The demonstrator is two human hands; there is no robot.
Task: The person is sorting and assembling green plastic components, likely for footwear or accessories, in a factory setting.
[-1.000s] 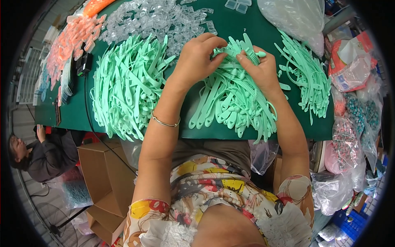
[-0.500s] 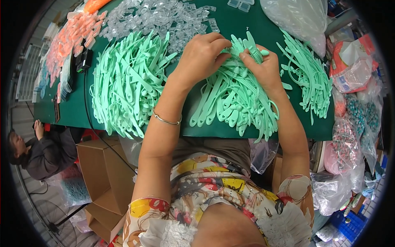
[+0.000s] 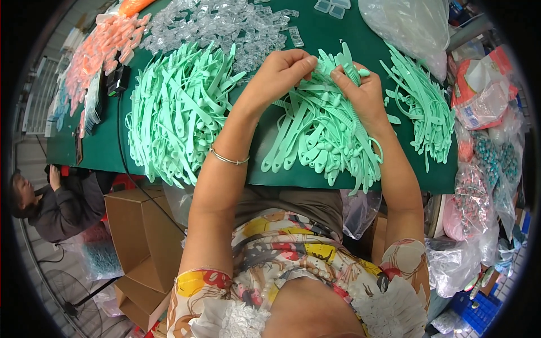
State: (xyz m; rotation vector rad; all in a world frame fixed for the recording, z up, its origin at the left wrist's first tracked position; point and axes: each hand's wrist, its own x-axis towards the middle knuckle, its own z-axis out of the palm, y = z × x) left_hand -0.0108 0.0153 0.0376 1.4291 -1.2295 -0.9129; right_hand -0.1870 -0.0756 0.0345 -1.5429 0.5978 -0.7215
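"Mint-green plastic strips [image 3: 324,121] covered the middle of the frame, didn't they?"

"Yes, a heap of them on the dark green table [image 3: 104,149], right under both hands. A second, bigger heap of green strips [image 3: 174,110] lay to the left of it, and a third bunch [image 3: 420,98] toward the right edge."

"What were the hands doing?"

"The left hand [image 3: 279,70] had its fingers curled in, thumb and fingertips pinched on a strip at the top of the middle heap. The right hand [image 3: 360,90] was closed around another strip [image 3: 347,62] that stuck up past its fingers. The two hands nearly touched above the pile."

"Anything else on the table?"

"Clear plastic clips [image 3: 217,25] were scattered across the top centre, orange pieces [image 3: 101,48] in the upper left, and a clear bag [image 3: 408,25] sat upper right."

"And off the table?"

"Cardboard boxes [image 3: 138,236] stood lower left, with another person [image 3: 53,205] crouched at the left edge."
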